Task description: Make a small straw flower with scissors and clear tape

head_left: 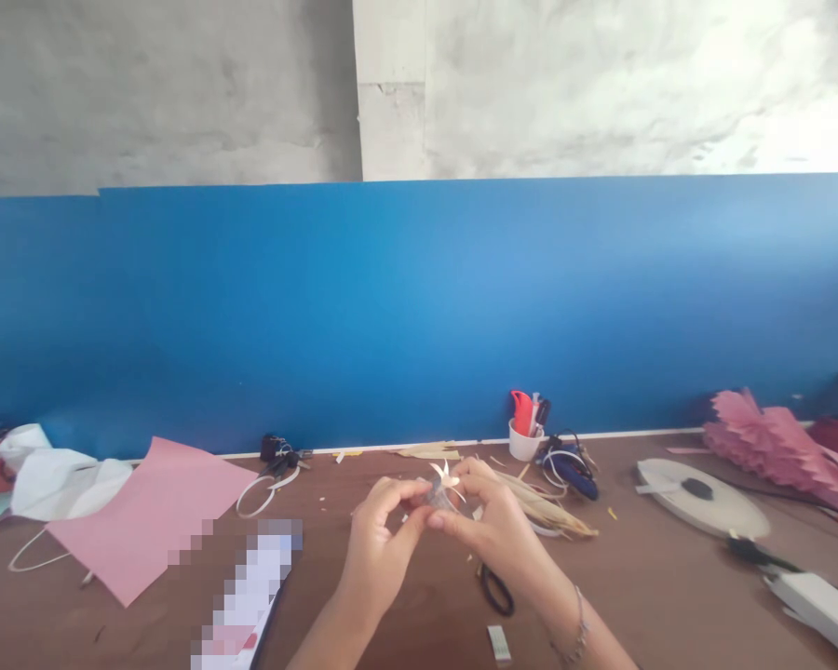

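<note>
Left hand [383,538] and right hand [490,502]: fingertips pinching pale petalled piece [444,480] between them | brown desk [328,577] beneath both, pink sheet [155,521] left of left hand | blue partition [419,307] beyond hands | mottled grey wall [182,93] above partition

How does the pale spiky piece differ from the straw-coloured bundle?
The pale spiky piece is held in the left hand and right hand; the straw-coloured bundle lies on the table. The piece looks smaller, with short splayed points; the bundle has long strips. Both are pale.
</note>
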Demonstrator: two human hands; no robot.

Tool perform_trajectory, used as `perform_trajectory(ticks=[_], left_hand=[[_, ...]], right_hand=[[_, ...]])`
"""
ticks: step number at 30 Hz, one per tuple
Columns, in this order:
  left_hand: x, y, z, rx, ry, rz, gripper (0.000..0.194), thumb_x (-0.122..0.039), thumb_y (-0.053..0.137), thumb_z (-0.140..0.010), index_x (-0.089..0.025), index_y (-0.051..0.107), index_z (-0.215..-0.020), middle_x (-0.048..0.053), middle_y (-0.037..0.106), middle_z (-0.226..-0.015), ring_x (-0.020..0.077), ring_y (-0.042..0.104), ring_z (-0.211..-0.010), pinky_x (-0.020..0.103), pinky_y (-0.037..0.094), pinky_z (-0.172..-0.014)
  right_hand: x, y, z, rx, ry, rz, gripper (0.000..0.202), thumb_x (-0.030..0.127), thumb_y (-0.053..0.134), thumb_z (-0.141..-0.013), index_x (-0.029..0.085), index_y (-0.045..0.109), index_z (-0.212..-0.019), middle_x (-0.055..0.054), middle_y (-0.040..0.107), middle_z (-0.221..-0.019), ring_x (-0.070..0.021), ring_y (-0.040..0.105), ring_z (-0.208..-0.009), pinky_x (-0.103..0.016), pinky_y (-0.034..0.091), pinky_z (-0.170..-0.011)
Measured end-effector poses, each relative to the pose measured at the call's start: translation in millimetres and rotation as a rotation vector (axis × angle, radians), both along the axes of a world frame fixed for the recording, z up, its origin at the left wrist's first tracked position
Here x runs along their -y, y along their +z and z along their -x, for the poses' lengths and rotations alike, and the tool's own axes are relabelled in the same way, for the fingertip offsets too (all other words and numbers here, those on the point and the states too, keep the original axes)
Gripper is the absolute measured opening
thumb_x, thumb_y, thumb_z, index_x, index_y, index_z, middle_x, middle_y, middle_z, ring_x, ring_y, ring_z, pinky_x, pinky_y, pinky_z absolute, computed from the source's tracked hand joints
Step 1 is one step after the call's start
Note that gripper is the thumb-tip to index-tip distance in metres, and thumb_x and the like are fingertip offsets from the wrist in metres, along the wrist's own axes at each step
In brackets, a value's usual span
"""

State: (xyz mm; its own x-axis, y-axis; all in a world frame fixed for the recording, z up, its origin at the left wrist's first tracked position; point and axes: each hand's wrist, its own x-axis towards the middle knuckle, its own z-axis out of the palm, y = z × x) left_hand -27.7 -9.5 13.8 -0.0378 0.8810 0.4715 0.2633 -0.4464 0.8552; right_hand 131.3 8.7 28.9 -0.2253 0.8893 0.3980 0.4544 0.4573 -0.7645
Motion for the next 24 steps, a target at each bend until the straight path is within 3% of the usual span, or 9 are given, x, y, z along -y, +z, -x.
perform_trajectory(ticks=[4, 13, 19, 24], left_hand=[[-1.0, -2.6, -0.5, -0.003, -0.002, 0.0, 0.011, -0.023, 0.061, -0.075, -0.022, 0.07, -0.081, 0.004, 0.067, -0.078, 0.0189, 0.061, -0.075, 0.029, 0.047, -0.07], [-1.4, 2.9, -4.6, 0.115, -0.027, 0.1, 0.008, -0.027, 0.064, -0.071, -0.019, 0.067, -0.072, 0.003, 0.063, -0.075, 0.0178, 0.057, -0.072, 0.028, 0.045, -0.07], [-1.0, 3.9, -6.9, 0.277, -0.08, 0.235, 0.021, -0.036, 0.061, -0.074, -0.018, 0.062, -0.065, 0.0, 0.056, -0.065, 0.0151, 0.05, -0.066, 0.024, 0.04, -0.064], [1.5, 8.6, -4.8, 0.368, -0.178, 0.31, 0.022, -0.034, 0.06, -0.075, -0.017, 0.057, -0.061, 0.001, 0.053, -0.081, 0.0145, 0.049, -0.077, 0.023, 0.038, -0.072]], right_hand=[[2.4, 1.4, 0.6, 0.033, -0.022, -0.037, 0.035, 0.047, 0.068, -0.069, 0.019, 0.051, -0.059, -0.001, 0.051, -0.079, -0.0191, 0.05, -0.078, -0.031, 0.04, -0.068], [7.8, 5.4, 2.2, 0.077, -0.03, -0.034, 0.031, 0.038, 0.073, -0.066, 0.02, 0.049, -0.058, -0.001, 0.053, -0.08, -0.0205, 0.049, -0.08, -0.034, 0.042, -0.071], [7.3, 5.6, 2.8, 0.081, -0.043, -0.048, 0.031, 0.038, 0.074, -0.065, 0.02, 0.05, -0.058, -0.002, 0.053, -0.081, -0.0207, 0.05, -0.08, -0.034, 0.043, -0.071], [4.1, 2.3, 1.3, 0.06, -0.024, -0.012, 0.03, 0.041, 0.072, -0.066, 0.02, 0.053, -0.061, -0.001, 0.052, -0.083, -0.0196, 0.051, -0.08, -0.032, 0.043, -0.07]])
